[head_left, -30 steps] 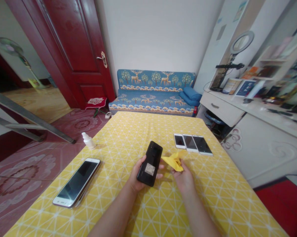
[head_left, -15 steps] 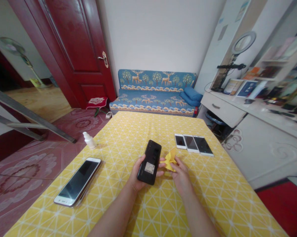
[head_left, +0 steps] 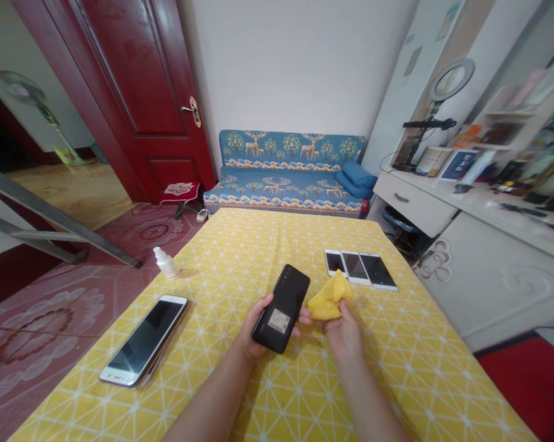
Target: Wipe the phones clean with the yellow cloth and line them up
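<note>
White bottle [head_left: 166,264] stands at frame left, can't see contents; black phone [head_left: 284,301] is lower centre, back side up, gripped in left hand [head_left: 250,336], thumb on its left edge, fingertips past its right, while right hand [head_left: 346,336], just right of phone, pinches yellow cloth [head_left: 328,298].

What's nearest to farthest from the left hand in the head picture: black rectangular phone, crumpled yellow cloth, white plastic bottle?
1. Black phone: in the left hand.
2. Yellow cloth: right of the phone, in the right hand.
3. White bottle: by the table's left edge.
</note>
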A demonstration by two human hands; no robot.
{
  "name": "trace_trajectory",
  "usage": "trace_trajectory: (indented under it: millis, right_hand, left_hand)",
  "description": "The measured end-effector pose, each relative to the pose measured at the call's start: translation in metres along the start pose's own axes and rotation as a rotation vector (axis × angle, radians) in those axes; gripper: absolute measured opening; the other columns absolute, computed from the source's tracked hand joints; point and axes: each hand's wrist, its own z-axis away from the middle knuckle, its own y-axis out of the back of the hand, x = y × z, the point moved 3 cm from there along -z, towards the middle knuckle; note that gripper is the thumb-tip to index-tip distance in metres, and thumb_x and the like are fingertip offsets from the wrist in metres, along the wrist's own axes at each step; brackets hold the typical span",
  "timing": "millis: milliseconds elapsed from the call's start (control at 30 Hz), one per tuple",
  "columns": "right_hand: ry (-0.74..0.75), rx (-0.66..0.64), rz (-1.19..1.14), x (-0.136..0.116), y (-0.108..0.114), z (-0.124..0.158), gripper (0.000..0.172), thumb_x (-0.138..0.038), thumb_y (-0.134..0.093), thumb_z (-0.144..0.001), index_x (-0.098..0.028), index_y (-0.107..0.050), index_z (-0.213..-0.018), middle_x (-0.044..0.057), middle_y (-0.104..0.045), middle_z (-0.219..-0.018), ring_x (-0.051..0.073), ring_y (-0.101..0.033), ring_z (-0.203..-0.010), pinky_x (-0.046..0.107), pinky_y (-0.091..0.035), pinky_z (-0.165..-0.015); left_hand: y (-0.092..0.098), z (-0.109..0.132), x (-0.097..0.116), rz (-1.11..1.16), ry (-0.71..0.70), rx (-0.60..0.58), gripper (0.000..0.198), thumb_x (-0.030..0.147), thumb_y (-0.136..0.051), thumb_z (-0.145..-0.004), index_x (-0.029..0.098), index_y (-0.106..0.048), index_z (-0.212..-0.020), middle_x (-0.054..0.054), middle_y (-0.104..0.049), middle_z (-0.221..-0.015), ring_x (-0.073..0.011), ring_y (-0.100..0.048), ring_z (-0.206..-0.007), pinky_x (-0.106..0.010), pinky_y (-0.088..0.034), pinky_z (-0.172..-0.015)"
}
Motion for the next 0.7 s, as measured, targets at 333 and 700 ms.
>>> trace_trajectory:
  millis: [333,700]
  right_hand:
    - [-0.011,-0.129,-0.011,-0.009,-0.008,0.003,0.021,-0.020,-0.069,-0.071,-0.021,-0.066,-0.092,0.001,-0.073,-0.093,0.019,-0.067,-0.095,0.035,-0.053,-0.088]
    - [-0.167,-0.320,0.124,-0.004,-0.029,0.027,0.042,-0.056,-0.060,-0.076,-0.020,-0.069,-0.096,0.007,-0.072,-0.080,0.025,-0.065,-0.064,0.044,-0.052,-0.066]
  left_hand:
    - [0.000,0.001,0.005,0.008,-0.050,0.119,0.058,0.042,-0.036,-0.092,0.000,-0.050,-0.129,-0.025,-0.063,-0.119,-0.0307,-0.060,-0.110,-0.033,-0.050,-0.076]
    - [-0.003,0.000,0.001,0.056,0.015,-0.010,0.062,0.044,-0.039,-0.089,0.006,-0.041,-0.138,-0.023,-0.062,-0.120,-0.0308,-0.064,-0.102,-0.034,-0.050,-0.073]
